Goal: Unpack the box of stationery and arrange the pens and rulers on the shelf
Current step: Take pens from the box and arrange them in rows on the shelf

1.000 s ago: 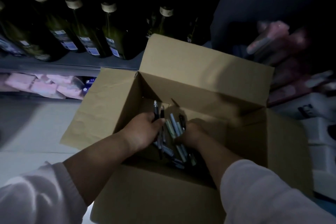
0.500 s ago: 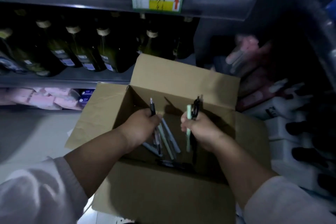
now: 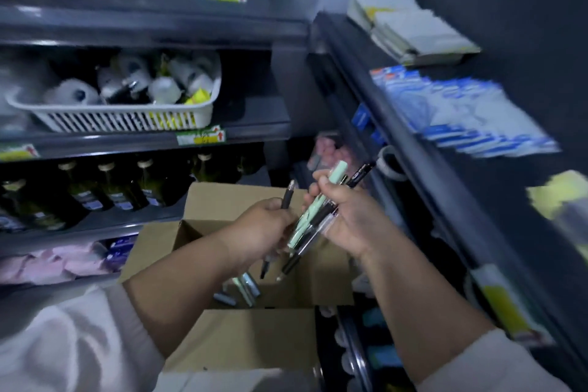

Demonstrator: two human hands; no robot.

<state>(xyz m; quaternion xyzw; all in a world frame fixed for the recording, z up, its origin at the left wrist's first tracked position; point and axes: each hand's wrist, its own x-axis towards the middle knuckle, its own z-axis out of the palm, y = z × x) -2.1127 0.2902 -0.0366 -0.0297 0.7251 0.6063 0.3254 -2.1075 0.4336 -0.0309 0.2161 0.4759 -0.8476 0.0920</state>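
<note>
Hands: left (image 3: 265, 227) grips pen (image 3: 288, 197), right (image 3: 353, 223) grips pens (image 3: 313, 210) | box (image 3: 229, 200) beneath | basket (image 3: 127, 120), bottles (image 3: 111, 191) beyond (blurred)

Blue packets (image 3: 461, 114) on the right shelf (image 3: 423, 165) smear into streaks, print unreadable. The left hand (image 3: 264, 229) hides the middle of its dark pen (image 3: 288, 197); how many pens (image 3: 313, 213) the right hand (image 3: 350, 223) grips, I can't count.

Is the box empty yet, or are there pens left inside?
Not empty. A few pens lie on the bottom of the box, whose flaps are open.
</note>
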